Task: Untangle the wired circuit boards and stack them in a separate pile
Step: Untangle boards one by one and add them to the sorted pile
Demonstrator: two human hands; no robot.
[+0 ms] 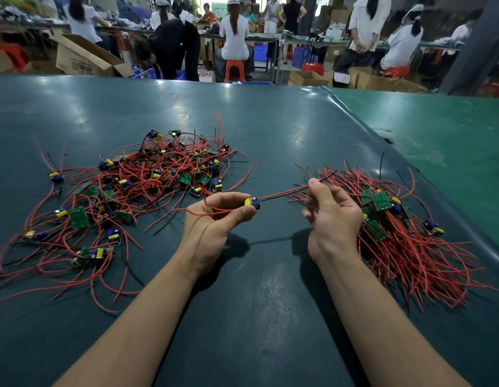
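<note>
- Two heaps of wired circuit boards lie on the dark green table mat [242, 113]: the tangled heap [147, 185] at about ten o'clock from the hands, and the sorted pile [404, 227] at about three o'clock, just beside the right wrist.
- One board [252, 203], with a yellow and a blue component, is held above the mat between the two heaps.
- Left hand [214, 219] pinches this board between thumb and curled fingers; a loop of red wire passes through the same hand.
- Right hand [333, 210] is closed in a pinch on the free ends of the red and black wire pair [284, 193], which runs nearly straight from the board toward two o'clock.
- As a judgement, the board is very light, small and rigid, while the wires are thin, soft and a little springy, so they catch easily on other wires.
- Best place to hold is, I think, the edges of the board or its solid components, not the solder joints where the wires begin; a hard pull there may break them.
- Pulling along the wire, slowly, should free it with less snagging than pulling sideways.
- This board looks nearly free, but its looping red wire leads back toward the tangled heap at nine o'clock; if it is still caught there, I cannot tell.
</note>
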